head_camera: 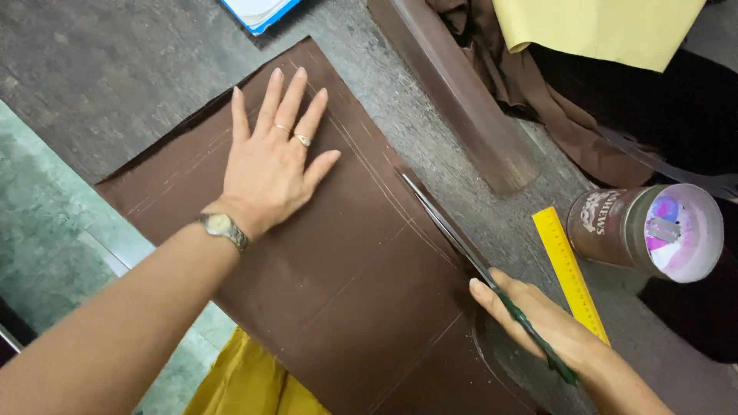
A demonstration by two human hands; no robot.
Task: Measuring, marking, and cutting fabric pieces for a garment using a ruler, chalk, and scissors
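Right hand [550,323] closed around green scissors [461,246] handles, blades parted along the right edge of the brown cloth [338,277], tips pointing up-left from the grip. Cut strip of cloth just right of the blades. Left hand [269,165] well left of the grip, flat, fingers spread, pressing the cloth onto the grey table [115,69]; holding nothing. Chalk lines across the cloth between both hands. Yellow ruler [569,273] just right of the grip, jar [646,230] lying on its side beyond it. Wooden bar [453,92] above the scissor tips, yellow fabric [600,27] farther up-right.
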